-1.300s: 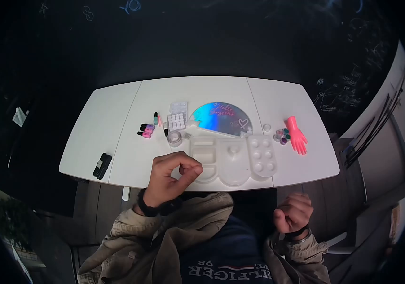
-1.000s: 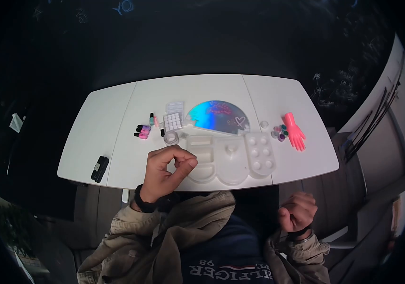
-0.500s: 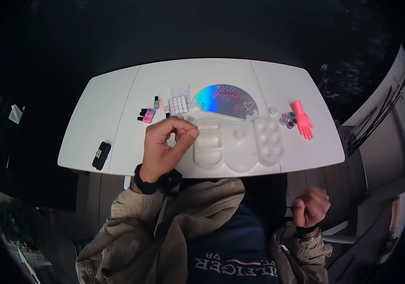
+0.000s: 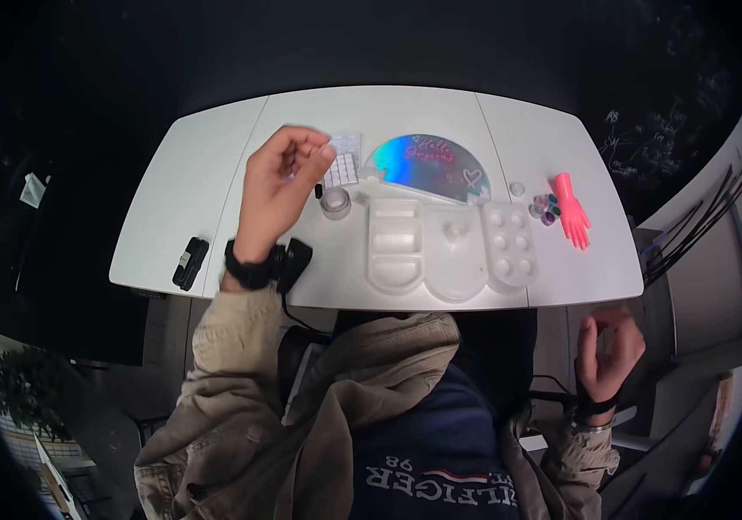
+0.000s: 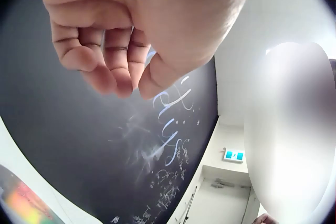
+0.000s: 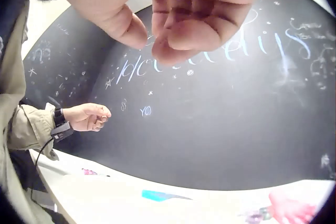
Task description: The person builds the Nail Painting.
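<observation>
Two loosely curled hands hold nothing visible: left hand (image 4: 272, 192) upper left of centre, right hand (image 4: 607, 366) lower right. The white compartmented tray (image 4: 453, 270) lies right of centre, near the table (image 4: 172, 186) edge, presumably for easy reach.
</observation>
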A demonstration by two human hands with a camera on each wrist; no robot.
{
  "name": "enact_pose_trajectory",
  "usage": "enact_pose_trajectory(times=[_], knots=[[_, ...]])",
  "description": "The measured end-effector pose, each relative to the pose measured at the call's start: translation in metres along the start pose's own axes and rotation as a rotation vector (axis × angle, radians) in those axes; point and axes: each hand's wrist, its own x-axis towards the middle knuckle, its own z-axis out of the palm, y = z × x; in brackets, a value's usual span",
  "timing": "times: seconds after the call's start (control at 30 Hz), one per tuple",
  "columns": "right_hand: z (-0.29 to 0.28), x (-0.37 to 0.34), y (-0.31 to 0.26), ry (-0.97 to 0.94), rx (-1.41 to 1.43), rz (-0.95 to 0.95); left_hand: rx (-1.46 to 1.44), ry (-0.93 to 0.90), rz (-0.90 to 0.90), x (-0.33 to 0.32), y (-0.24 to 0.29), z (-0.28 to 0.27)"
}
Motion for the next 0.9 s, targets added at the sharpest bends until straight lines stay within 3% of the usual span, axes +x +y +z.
enact_pose_trajectory(times=[0.2,0.43,0.47,0.6,0.7,0.9], knots=[[0.012,0.046,0.021,0.146,-0.028,-0.047,0.061,-0.229,0.007,0.074,-0.046,0.034],[0.03,0.074,0.047,0.179,0.054,0.028,0.504,-0.692,0.048,0.116,-0.105,0.074],[0.031,0.074,0.048,0.172,0.061,0.029,0.573,-0.798,-0.034,0.123,-0.107,0.077],[0.034,0.077,0.049,0.144,0.043,-0.026,0.619,-0.918,-0.224,0.13,-0.144,0.093],[0.033,0.082,0.051,0.135,0.029,-0.046,0.65,-0.909,-0.174,0.129,-0.159,0.107],[0.033,0.086,0.059,0.134,0.041,-0.051,0.913,-0.935,-0.345,0.132,-0.165,0.126]])
